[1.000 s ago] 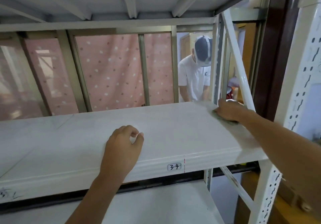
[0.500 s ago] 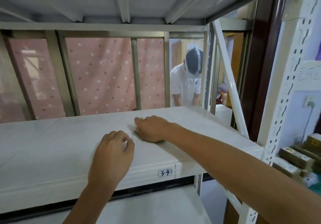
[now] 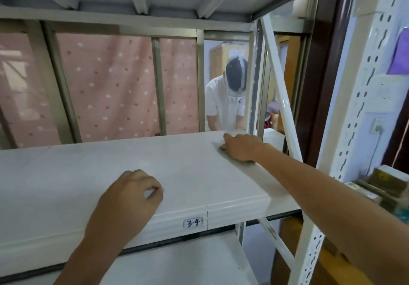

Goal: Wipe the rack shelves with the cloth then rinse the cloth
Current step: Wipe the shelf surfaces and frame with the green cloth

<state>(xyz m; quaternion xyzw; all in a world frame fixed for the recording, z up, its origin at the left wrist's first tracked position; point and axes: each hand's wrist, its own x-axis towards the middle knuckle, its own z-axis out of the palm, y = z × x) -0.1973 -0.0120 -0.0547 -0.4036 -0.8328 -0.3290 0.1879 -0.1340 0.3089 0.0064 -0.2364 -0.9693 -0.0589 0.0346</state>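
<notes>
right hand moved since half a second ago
Yes, the right hand slid the cloth right, from above the 3-4 label to the diagonal brace.

The white rack shelf (image 3: 188, 174) (its front label (image 3: 193, 223) reads 3-4) carries a cloth (image 3: 220, 151) near its right end.
</notes>
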